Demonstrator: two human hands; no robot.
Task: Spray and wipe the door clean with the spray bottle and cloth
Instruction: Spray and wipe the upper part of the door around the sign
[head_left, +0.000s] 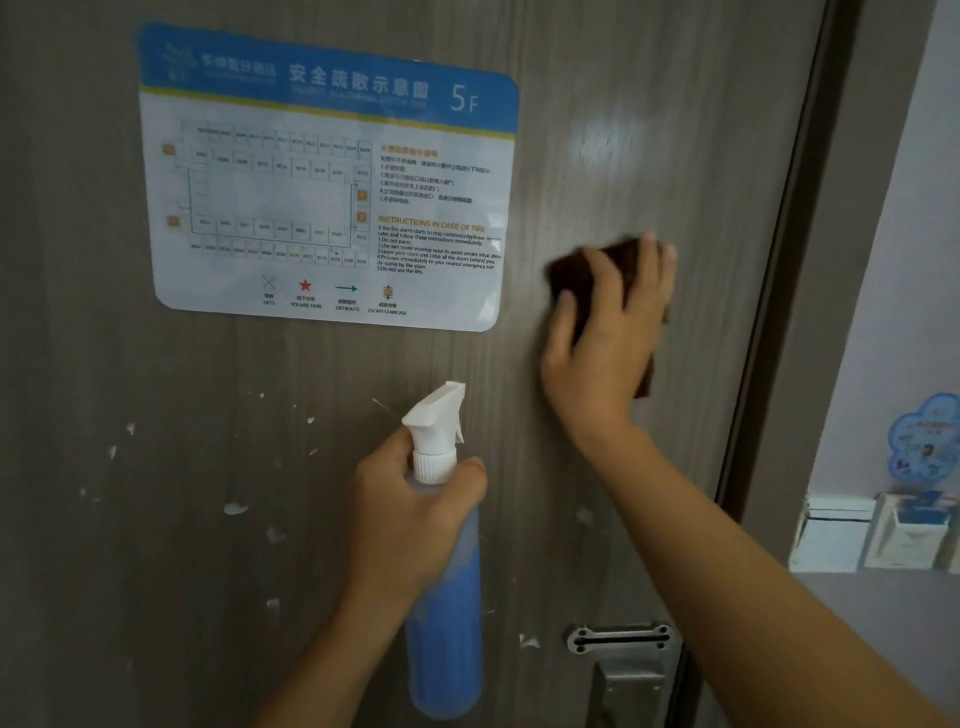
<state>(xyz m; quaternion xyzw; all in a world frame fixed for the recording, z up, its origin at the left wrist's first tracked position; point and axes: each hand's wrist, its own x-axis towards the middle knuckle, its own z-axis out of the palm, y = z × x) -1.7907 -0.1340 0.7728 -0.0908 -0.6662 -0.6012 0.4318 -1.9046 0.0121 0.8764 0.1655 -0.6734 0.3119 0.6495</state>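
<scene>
A grey-brown wood-grain door (156, 467) fills the view, with white specks scattered over its lower left. My right hand (602, 338) presses a dark brown cloth (574, 278) flat against the door, right of the evacuation sign, fingers spread over it. My left hand (410, 514) grips the neck of a spray bottle (447, 623) with blue liquid and a white trigger head (436, 415), held upright in front of the door's lower middle, nozzle toward the door.
A laminated evacuation plan (327, 182) marked 5F is stuck on the upper door. A metal latch plate and handle (623, 665) sit at the lower right. The dark door frame (779, 291) runs beside it; wall switches (872, 535) and a blue sticker (924, 436) are on the right wall.
</scene>
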